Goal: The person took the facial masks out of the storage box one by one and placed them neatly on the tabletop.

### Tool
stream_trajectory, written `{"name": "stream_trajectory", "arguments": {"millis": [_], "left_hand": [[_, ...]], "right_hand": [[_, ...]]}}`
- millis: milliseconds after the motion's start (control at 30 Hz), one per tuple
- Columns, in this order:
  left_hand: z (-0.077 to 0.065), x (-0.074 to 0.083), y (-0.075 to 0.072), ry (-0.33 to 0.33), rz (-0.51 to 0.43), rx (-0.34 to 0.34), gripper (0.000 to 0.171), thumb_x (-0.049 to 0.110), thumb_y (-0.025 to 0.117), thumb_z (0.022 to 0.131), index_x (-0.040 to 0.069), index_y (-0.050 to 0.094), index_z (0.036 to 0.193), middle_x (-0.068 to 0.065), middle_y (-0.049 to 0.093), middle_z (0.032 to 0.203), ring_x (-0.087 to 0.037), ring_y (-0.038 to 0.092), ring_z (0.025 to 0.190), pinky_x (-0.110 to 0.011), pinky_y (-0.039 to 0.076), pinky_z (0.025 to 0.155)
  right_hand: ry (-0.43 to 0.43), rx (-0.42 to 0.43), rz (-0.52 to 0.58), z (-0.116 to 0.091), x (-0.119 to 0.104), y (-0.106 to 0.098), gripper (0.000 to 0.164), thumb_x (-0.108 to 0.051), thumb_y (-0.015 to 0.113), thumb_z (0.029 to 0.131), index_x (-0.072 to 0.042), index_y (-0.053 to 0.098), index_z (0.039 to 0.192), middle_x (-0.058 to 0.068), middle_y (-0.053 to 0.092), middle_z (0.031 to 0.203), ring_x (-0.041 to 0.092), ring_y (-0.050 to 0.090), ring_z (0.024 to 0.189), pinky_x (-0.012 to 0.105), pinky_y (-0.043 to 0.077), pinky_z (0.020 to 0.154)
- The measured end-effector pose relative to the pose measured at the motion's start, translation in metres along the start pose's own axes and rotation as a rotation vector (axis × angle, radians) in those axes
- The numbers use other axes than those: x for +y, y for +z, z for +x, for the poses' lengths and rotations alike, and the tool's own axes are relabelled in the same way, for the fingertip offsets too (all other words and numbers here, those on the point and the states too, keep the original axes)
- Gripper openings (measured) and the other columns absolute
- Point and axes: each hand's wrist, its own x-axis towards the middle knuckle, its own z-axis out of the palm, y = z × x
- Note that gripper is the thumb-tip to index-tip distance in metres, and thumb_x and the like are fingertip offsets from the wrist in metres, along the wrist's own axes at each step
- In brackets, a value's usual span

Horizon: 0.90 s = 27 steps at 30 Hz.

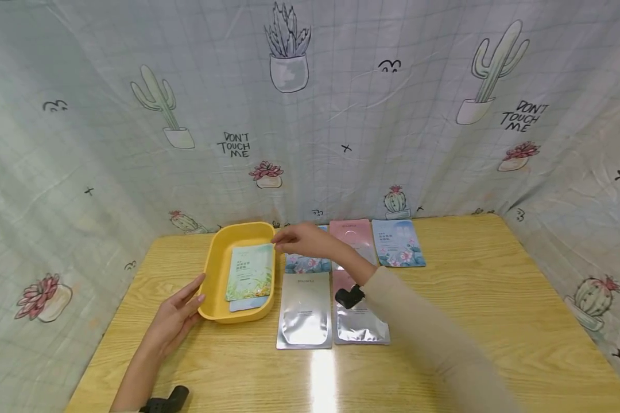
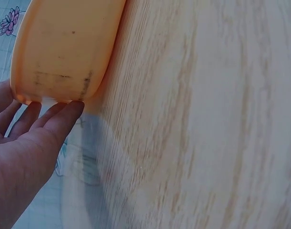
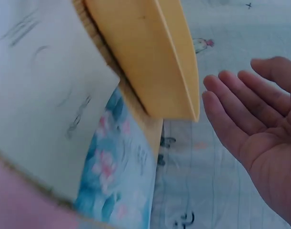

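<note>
A yellow plastic tray (image 1: 214,292) holds a pale green sheet mask packet (image 1: 248,272) lying on a light blue packet (image 1: 248,304), of which only the lower edge shows. My left hand (image 1: 173,318) touches the tray's lower left side; in the left wrist view its fingertips meet the outer wall. Just above the tray's right rim, my right hand (image 1: 310,240) has loosely bent fingers with nothing in them. The right wrist view shows that hand (image 3: 264,124) with palm and fingers bare, beside the tray wall (image 3: 140,57).
Right of the tray, flat packets lie in two rows: silver (image 1: 305,312), pink-silver (image 1: 361,324), pink (image 1: 350,235), and blue floral ones (image 1: 307,264) (image 1: 398,244). My right forearm crosses over some. A printed curtain (image 1: 341,126) hangs behind the wooden table (image 1: 496,321).
</note>
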Motion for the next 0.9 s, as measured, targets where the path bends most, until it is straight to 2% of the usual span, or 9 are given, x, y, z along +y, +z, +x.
{"name": "stream_trajectory", "arguments": {"millis": [167, 300, 433, 633, 900], "left_hand": [[0.001, -0.001, 0.0, 0.009, -0.009, -0.003, 0.068, 0.013, 0.054, 0.107, 0.006, 0.016, 0.164, -0.016, -0.006, 0.17, -0.004, 0.057, 0.125, -0.026, 0.054, 0.095], [0.001, -0.002, 0.0, 0.004, -0.016, 0.008, 0.067, 0.012, 0.054, 0.107, 0.006, 0.017, 0.163, -0.016, -0.005, 0.17, -0.002, 0.056, 0.125, -0.026, 0.053, 0.096], [-0.001, -0.002, 0.0, -0.01, -0.005, 0.018, 0.068, 0.015, 0.054, 0.107, 0.008, 0.018, 0.164, -0.014, -0.004, 0.171, 0.002, 0.055, 0.124, -0.025, 0.052, 0.098], [-0.004, -0.005, 0.001, -0.019, 0.016, 0.044, 0.067, 0.016, 0.055, 0.107, 0.01, 0.02, 0.164, -0.012, -0.002, 0.171, 0.003, 0.054, 0.124, -0.024, 0.052, 0.097], [-0.002, -0.003, 0.003, -0.013, 0.015, 0.057, 0.066, 0.014, 0.056, 0.106, 0.007, 0.022, 0.163, -0.012, 0.003, 0.171, -0.001, 0.054, 0.125, -0.025, 0.052, 0.097]], "right_hand": [[-0.049, -0.122, -0.063, 0.051, -0.005, 0.015, 0.035, -0.024, 0.065, 0.102, -0.008, 0.067, 0.133, 0.005, 0.072, 0.123, 0.014, 0.067, 0.111, 0.021, 0.052, 0.091], [-0.03, -0.195, -0.1, 0.086, -0.004, 0.025, 0.042, -0.024, 0.069, 0.099, -0.004, 0.065, 0.136, 0.007, 0.07, 0.127, 0.015, 0.066, 0.114, 0.021, 0.051, 0.093], [0.025, -0.242, -0.163, 0.11, -0.005, 0.034, 0.046, -0.023, 0.073, 0.097, -0.002, 0.064, 0.137, 0.009, 0.069, 0.131, 0.018, 0.064, 0.117, 0.022, 0.051, 0.095], [0.103, -0.253, -0.228, 0.132, -0.002, 0.044, 0.049, -0.024, 0.076, 0.095, -0.005, 0.064, 0.138, 0.008, 0.066, 0.134, 0.019, 0.061, 0.119, 0.027, 0.05, 0.097], [0.272, -0.277, -0.239, 0.139, -0.006, 0.035, 0.056, -0.026, 0.076, 0.094, -0.013, 0.059, 0.146, 0.002, 0.056, 0.149, 0.022, 0.046, 0.139, 0.036, 0.039, 0.114]]}}
